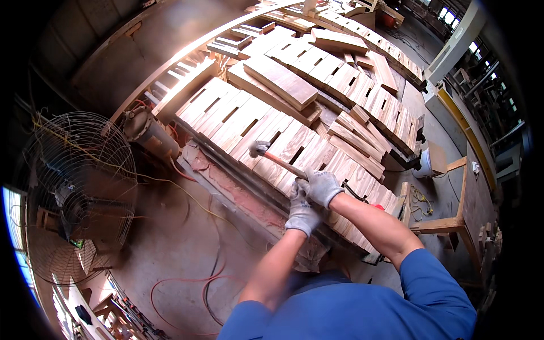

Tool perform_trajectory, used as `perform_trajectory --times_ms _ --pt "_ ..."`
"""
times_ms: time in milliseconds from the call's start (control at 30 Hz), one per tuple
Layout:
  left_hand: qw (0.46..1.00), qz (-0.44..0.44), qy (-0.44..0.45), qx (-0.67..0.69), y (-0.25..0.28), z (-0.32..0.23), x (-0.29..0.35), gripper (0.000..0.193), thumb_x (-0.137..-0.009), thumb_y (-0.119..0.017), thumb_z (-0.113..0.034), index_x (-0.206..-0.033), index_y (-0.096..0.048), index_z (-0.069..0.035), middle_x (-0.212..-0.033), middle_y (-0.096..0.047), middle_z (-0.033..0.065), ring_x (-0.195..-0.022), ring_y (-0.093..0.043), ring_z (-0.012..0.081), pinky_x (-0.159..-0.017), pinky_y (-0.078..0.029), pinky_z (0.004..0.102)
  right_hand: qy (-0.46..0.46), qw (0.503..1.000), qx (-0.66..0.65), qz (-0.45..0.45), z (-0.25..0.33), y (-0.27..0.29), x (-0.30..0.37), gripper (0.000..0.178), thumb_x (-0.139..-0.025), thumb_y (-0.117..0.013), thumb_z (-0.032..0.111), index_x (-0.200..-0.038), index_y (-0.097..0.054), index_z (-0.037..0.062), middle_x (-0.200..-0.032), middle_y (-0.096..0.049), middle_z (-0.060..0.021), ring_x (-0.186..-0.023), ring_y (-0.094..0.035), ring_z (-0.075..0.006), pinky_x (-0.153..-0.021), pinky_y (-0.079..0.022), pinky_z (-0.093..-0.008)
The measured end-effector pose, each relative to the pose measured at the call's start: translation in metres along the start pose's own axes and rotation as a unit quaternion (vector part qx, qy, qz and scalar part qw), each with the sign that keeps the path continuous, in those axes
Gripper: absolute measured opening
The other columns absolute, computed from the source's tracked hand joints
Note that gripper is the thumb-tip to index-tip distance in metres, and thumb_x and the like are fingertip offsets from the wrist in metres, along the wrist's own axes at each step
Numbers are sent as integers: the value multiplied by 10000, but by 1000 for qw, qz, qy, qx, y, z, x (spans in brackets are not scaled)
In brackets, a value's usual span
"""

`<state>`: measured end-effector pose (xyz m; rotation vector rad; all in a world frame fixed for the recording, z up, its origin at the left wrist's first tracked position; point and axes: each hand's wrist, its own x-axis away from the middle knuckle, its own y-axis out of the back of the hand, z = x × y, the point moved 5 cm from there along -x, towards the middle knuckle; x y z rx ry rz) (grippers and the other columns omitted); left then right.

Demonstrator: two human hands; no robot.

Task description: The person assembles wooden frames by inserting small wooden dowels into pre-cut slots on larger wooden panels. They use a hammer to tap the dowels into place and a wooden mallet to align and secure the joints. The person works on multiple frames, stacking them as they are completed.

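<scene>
My right hand (324, 188), in a pale grey work glove, is closed around the handle of a hammer (283, 164). The hammer's metal head points away to the left, over a panel of light wood strips (272, 133) with dark rectangular slots. Close against the right hand is my left hand (304, 212), gloved alike, at the panel's near edge. Its fingers look curled together; whatever they may hold is hidden. A dark curved piece (354, 192) shows just right of the right hand on the panel.
Thick boards (280, 82) and loose wood strips (360, 141) lie beyond the panel, before a second slotted panel (340, 76). A wire-caged fan (79, 192) and a metal canister (150, 133) stand left. Hoses (212, 277) cross the floor. A white bucket (430, 158) stands right, near a wooden frame (462, 212).
</scene>
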<state>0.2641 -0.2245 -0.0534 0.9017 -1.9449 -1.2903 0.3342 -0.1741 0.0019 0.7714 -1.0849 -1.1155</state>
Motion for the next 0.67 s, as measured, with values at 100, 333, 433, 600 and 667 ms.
perform_trajectory --times_ms 100,333,433,600,667 --pt "999 47 -5 27 12 1 0 857 -981 -532 -599 -1681 -359 -134 -1741 -318 174 -1623 -189 434 -1319 -44 588 -14 999 12 27 -1 8 3 529 -1063 -527 538 -1165 -622 28 -931 -753 -292 -938 -746 -468 -862 -565 -568" --pt "988 -148 -33 19 -20 9 9 836 -985 -544 -652 -1626 -473 -121 -1739 -288 236 -1631 -189 439 -1326 -25 602 -145 983 -67 -90 -53 22 74 511 -1024 -605 573 -1115 -657 73 -911 -749 -265 -924 -731 -487 -847 -560 -582" --pt "988 -138 -39 53 -11 5 10 852 -980 -572 -644 -1644 -445 -126 -1709 -321 269 -1616 -209 463 -1312 -67 620 -181 973 -53 -133 -93 14 124 488 -1014 -636 558 -1096 -665 78 -864 -740 -251 -864 -728 -484 -810 -554 -594" --pt "988 -146 -27 39 -5 6 13 878 -971 -583 -655 -1649 -434 -118 -1723 -310 257 -1622 -210 449 -1318 -64 614 -203 959 -110 -168 -90 6 167 450 -990 -694 514 -1019 -672 66 -827 -714 -236 -826 -714 -455 -749 -540 -539" --pt "990 -131 -28 47 -6 6 12 898 -957 -603 -653 -1652 -429 -111 -1748 -278 233 -1630 -193 450 -1328 -60 604 -180 966 -72 -173 -89 -7 158 460 -997 -686 524 -1050 -693 67 -842 -716 -244 -840 -721 -450 -756 -540 -547"
